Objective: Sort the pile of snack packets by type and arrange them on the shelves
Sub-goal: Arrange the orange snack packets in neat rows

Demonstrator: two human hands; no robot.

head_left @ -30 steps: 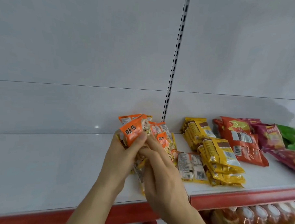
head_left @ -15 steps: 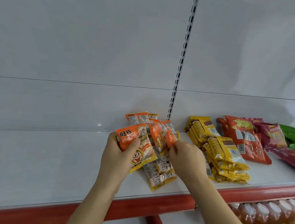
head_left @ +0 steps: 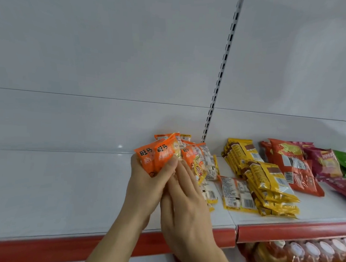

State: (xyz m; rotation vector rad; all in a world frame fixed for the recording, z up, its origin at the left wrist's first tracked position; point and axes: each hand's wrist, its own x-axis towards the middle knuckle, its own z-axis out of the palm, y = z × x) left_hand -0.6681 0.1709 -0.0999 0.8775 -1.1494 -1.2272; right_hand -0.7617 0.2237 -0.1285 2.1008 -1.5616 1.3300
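The left hand (head_left: 146, 187) grips two small orange snack packets (head_left: 157, 157), thumb curled across their fronts, holding them upright above the white shelf (head_left: 56, 185). The right hand (head_left: 186, 206) lies flat against the left, its fingers (head_left: 186, 175) straight and touching the bundle's lower edge. Just behind and to the right of the grip, at least three more orange packets (head_left: 196, 159) lean in a loose cluster; their exact number cannot be told because they overlap. Below them, partly hidden by the right hand, yellow-edged packets (head_left: 209, 193) lie face down with barcodes showing.

To the left of the grip the shelf surface is bare and wide, running to the red front edge (head_left: 44, 248) nearest the person. Further right, one flat packet (head_left: 236, 193) lies beside a tall stack of yellow packets (head_left: 265, 180), too many and too overlapped to count. Beyond that lie red bags (head_left: 293, 165), then purple bags (head_left: 325, 161) and a green one (head_left: 345, 160) at the far right. A slotted upright (head_left: 220, 73) rises behind the cluster. Under the shelf, a row of capped bottles (head_left: 309, 253) stands.
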